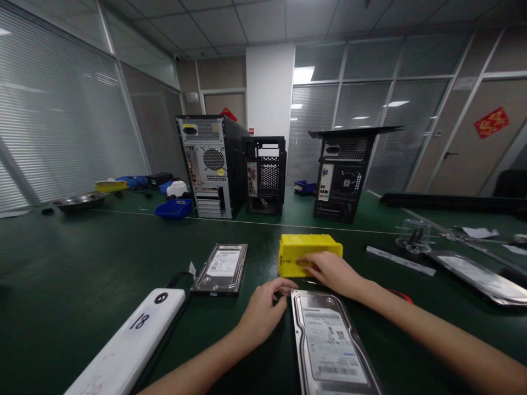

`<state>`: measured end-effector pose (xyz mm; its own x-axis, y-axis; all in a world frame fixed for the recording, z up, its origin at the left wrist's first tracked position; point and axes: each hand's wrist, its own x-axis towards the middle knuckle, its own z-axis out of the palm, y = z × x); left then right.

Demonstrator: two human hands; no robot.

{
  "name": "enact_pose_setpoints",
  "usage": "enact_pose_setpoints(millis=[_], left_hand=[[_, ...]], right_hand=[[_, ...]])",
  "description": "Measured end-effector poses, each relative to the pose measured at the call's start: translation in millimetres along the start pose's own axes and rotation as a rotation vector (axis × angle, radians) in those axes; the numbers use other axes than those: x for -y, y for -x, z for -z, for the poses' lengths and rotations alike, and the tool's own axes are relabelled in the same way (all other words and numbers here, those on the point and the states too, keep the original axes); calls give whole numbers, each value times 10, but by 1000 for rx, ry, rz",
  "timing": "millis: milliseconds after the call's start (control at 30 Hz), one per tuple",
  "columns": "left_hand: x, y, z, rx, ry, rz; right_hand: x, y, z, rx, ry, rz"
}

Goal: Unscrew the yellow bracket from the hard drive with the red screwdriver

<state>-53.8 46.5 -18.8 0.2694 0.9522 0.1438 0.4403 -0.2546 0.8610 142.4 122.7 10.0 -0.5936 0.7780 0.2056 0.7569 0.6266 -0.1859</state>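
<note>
A yellow plastic bin (295, 244) stands on the green table, and the fingers of my right hand (331, 271) reach into it; what they touch inside is too small to tell. My left hand (265, 307) is at the upper left corner of a silver hard drive (331, 343), its fingers curved and the thumb apart from them, with nothing visible between. A second hard drive (222, 269) lies farther left, label up. Just in front of the yellow bin, partly under my right hand, lies a thin metal tool (312, 282).
A white device marked 18 (132, 334) lies at the front left. Three computer cases (234, 164) stand behind, with a blue bin (173, 209) beside them. At the right are a clear cup (415, 236) and another drive (480, 274).
</note>
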Motion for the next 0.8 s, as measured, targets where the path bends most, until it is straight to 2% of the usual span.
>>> enact_pose_setpoints(millis=[200, 800], left_hand=[[12, -16, 2, 1, 0, -5], [24, -31, -16, -6, -28, 2]], right_hand=[[27, -59, -163, 1, 23, -37], [-68, -14, -226, -79, -119, -73]])
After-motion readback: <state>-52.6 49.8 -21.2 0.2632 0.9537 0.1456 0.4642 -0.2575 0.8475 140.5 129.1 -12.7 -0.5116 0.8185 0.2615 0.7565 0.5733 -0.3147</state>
